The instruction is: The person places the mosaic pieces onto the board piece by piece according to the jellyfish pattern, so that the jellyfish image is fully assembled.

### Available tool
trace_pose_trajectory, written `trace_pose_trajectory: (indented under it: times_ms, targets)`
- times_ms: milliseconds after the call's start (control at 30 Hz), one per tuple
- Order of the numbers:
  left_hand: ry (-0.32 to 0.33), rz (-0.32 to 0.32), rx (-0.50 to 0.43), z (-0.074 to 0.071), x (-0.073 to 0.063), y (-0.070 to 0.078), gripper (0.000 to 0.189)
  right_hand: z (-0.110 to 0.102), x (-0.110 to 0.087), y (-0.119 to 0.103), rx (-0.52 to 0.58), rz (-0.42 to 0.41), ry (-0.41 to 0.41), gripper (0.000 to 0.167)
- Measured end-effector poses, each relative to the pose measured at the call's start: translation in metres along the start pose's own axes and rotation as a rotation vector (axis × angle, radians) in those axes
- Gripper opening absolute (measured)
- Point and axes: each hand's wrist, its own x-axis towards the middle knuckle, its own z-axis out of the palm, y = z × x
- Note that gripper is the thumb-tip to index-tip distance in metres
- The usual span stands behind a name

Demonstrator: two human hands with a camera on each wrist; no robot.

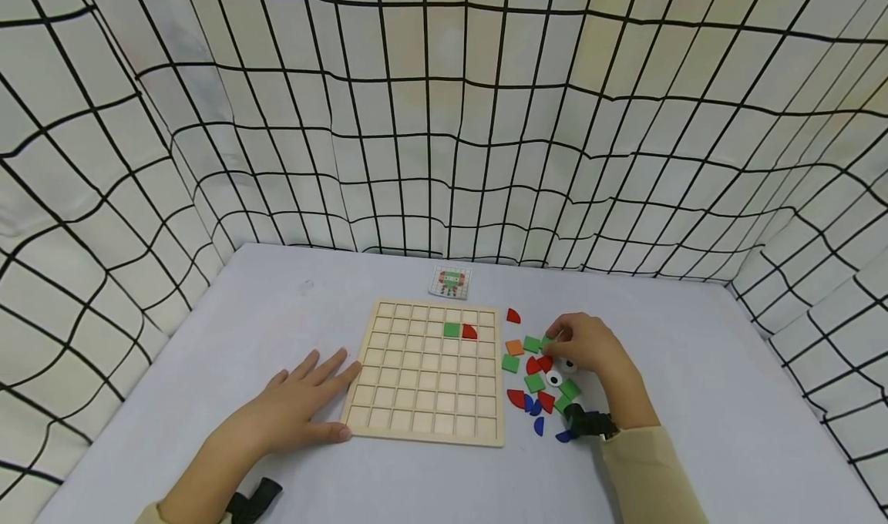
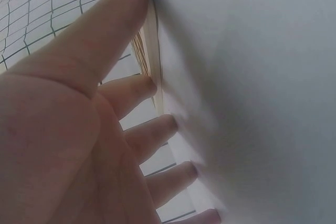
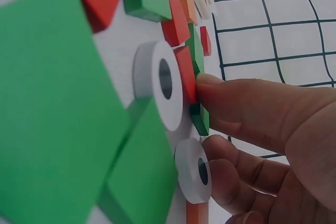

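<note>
My left hand (image 1: pixel 298 404) lies spread on the table, its thumb and index finger touching the left edge of the wooden grid board (image 1: pixel 423 437). In the left wrist view, that hand's thumb (image 2: pixel 105 30) reaches the board's side. Two pieces sit in the board's upper right cells: a green square tile (image 1: pixel 452 330) and a red quarter-circle (image 1: pixel 469 331). Right of the board, my right hand (image 1: pixel 590 343) pinches a green square tile (image 1: pixel 546 342) among loose pieces, with fingers partly hiding it. Close by in the right wrist view is a white ring-like eye piece (image 3: pixel 176 93).
Around the right hand lie several green squares (image 1: pixel 534 383), red quarter-circles (image 1: pixel 516 398), blue half-circles (image 1: pixel 539 426) and an orange square (image 1: pixel 514 347). A small pattern card (image 1: pixel 451 282) lies behind the board. Black netting (image 1: pixel 444 108) over white cloth surrounds the white table (image 1: pixel 694 370).
</note>
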Motion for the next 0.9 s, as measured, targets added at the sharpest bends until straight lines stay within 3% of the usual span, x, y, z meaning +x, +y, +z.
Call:
trace_pose_trajectory:
  times_ms: [900]
  targets:
    - [-0.002, 0.000, -0.005, -0.0010, -0.0016, 0.0020, 0.091, 0.0048, 0.0046, -0.0032, 0.164, -0.056, 0.072, 0.019]
